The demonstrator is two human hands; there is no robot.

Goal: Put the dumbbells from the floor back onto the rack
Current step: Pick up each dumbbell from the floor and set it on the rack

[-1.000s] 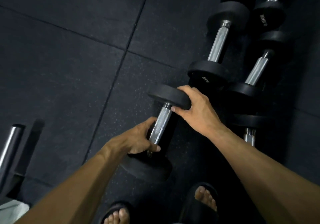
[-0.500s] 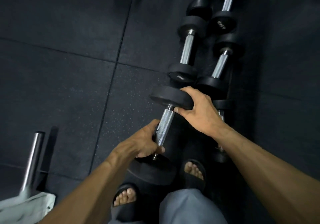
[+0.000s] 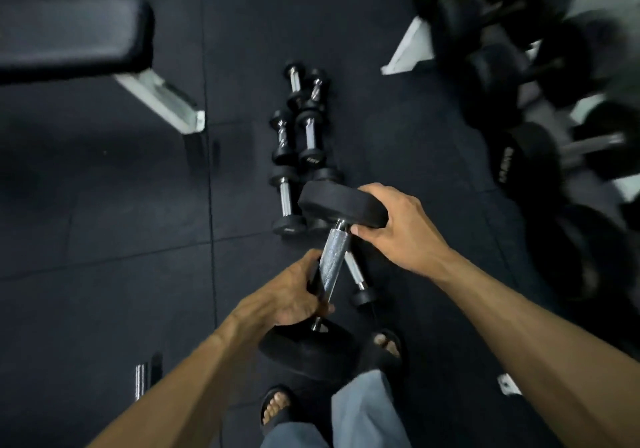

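I hold a black dumbbell (image 3: pixel 331 261) with a knurled chrome handle, tilted in the air above the floor. My left hand (image 3: pixel 289 297) is wrapped around the lower part of the handle. My right hand (image 3: pixel 394 227) grips the upper head from the right side. Several smaller dumbbells (image 3: pixel 298 156) lie in a row on the dark floor just beyond it, and one (image 3: pixel 358 281) lies right under the held one. The rack (image 3: pixel 550 125), loaded with big black dumbbells, stands at the right, blurred.
A padded bench (image 3: pixel 76 35) with a white leg (image 3: pixel 162 101) stands at the upper left. A chrome bar end (image 3: pixel 142 378) lies at the lower left. My feet in dark sandals (image 3: pixel 277 409) stand on the rubber floor tiles.
The dumbbell has risen off the floor in both hands. The view has lifted, so the row of floor dumbbells looks farther away and the rack and bench have come into sight.
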